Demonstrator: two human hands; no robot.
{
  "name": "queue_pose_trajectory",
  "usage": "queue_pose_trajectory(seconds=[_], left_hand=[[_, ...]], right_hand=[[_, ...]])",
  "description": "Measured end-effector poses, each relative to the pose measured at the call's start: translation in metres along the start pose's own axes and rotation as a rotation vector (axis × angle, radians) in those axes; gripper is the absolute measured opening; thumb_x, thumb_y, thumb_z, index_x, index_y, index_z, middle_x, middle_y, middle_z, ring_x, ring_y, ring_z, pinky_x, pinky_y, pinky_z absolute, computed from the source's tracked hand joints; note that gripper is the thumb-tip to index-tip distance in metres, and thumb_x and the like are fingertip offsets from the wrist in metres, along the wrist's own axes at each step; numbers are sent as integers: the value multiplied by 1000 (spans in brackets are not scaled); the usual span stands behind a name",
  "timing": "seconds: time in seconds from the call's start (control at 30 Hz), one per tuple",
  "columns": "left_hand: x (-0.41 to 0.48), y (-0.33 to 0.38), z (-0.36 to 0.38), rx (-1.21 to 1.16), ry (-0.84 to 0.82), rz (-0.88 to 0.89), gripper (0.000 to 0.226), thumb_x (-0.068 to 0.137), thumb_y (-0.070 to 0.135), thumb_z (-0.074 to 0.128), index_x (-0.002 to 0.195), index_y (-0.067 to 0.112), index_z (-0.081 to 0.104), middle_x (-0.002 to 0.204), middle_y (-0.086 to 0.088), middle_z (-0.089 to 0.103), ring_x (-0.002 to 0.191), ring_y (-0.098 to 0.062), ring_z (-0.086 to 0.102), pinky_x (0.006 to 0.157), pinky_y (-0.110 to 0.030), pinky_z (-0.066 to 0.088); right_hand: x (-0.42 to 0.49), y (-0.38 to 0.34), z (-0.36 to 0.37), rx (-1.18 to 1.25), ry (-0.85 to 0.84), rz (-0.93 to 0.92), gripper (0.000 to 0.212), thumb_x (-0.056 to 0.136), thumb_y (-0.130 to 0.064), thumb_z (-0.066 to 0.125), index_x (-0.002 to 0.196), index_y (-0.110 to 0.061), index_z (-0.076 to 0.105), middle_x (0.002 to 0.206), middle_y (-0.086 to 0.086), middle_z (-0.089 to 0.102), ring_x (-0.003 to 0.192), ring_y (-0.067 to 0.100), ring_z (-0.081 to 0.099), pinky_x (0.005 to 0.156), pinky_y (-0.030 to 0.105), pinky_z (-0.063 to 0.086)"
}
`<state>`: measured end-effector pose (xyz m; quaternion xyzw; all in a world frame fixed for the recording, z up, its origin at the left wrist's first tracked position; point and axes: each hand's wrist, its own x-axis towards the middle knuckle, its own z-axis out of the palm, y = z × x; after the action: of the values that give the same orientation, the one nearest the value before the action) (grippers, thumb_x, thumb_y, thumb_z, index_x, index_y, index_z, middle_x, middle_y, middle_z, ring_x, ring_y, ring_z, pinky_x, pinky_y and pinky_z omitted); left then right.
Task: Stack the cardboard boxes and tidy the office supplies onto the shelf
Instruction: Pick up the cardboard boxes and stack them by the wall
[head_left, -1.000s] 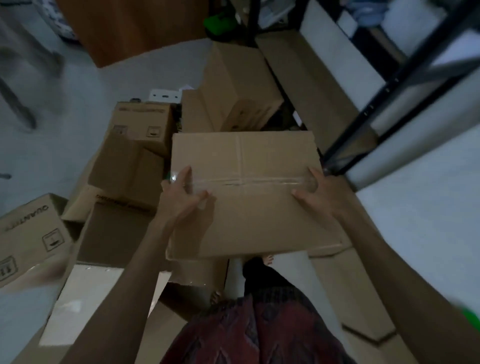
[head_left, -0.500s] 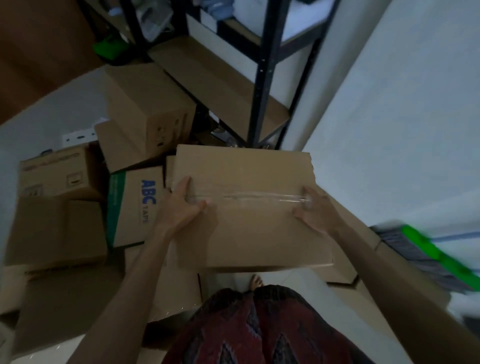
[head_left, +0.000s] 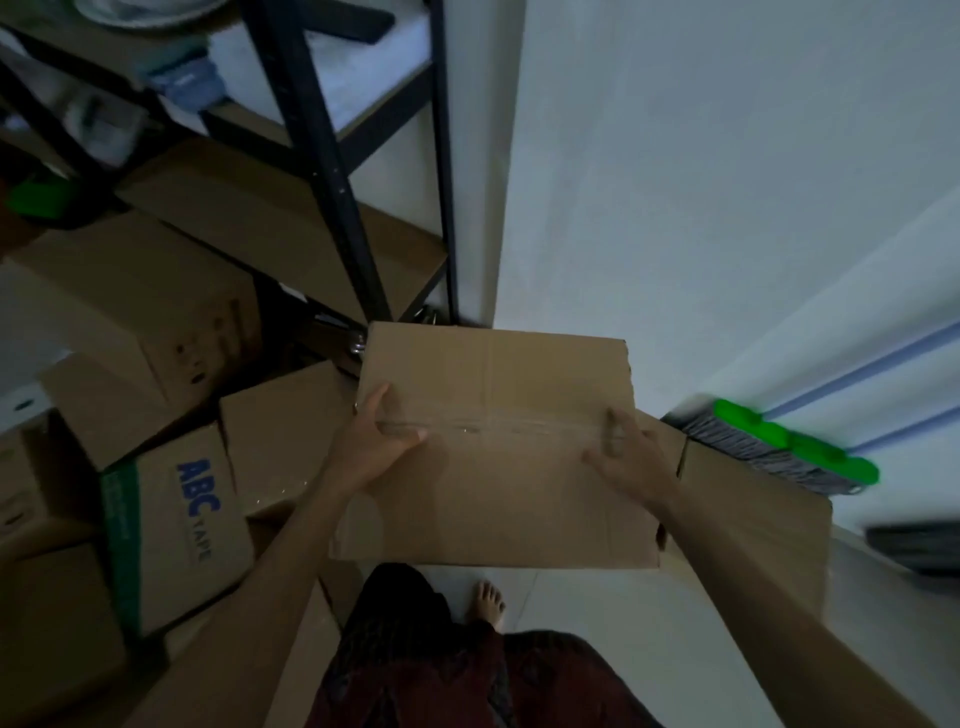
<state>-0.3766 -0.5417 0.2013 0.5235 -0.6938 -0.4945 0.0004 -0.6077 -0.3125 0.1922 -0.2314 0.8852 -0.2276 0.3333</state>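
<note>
While a bare foot (head_left: 488, 603) stands on the pale floor (head_left: 597, 649), the left hand (head_left: 382, 447) grips the left edge of the cardboard box (head_left: 498, 493), thumb on its taped top. The right hand (head_left: 628, 460) grasps the right edge (its fingers are blurred). The box is held level above the floor, in front of the person. Left of it sits a printed box (head_left: 176, 525); to the right, a green broom (head_left: 795, 447) lies against the wall (head_left: 727, 208). Beyond stands the black shelf (head_left: 322, 156), with another box (head_left: 130, 306) beside it.
</note>
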Motion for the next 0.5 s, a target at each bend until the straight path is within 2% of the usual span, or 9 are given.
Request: queue_pose_trajectory(seconds=[0.13, 0.3, 0.43, 0.5], left_hand=[[31, 22, 20, 18, -47, -3, 94, 67, 46, 77, 144, 43, 23, 150, -1, 32, 132, -25, 37, 106, -37, 36], [79, 44, 41, 171, -85, 0, 91, 70, 46, 75, 143, 44, 21, 149, -8, 23, 135, -32, 28, 110, -46, 30], [123, 62, 53, 266, -100, 13, 87, 76, 44, 72, 145, 41, 20, 151, -7, 19, 138, -30, 17, 110, -43, 20], [143, 69, 57, 296, -111, 15, 85, 77, 43, 70, 146, 40, 20, 151, -6, 21, 138, -30, 18, 109, -42, 21]], right_hand=[[13, 18, -8, 75, 22, 68, 78, 84, -45, 63, 146, -26, 21, 144, 12, 34, 133, 32, 28, 102, 42, 34], [40, 30, -7, 160, 51, 148, 76, 83, -43, 65, 145, -26, 23, 140, 14, 37, 126, 32, 36, 97, 37, 35], [70, 31, 1, 248, 76, 206, 69, 84, -37, 66, 141, -26, 28, 134, 14, 38, 118, 29, 39, 93, 34, 36], [84, 29, 8, 281, 108, 211, 66, 85, -33, 66, 140, -24, 30, 129, 16, 40, 119, 27, 36, 91, 33, 36]])
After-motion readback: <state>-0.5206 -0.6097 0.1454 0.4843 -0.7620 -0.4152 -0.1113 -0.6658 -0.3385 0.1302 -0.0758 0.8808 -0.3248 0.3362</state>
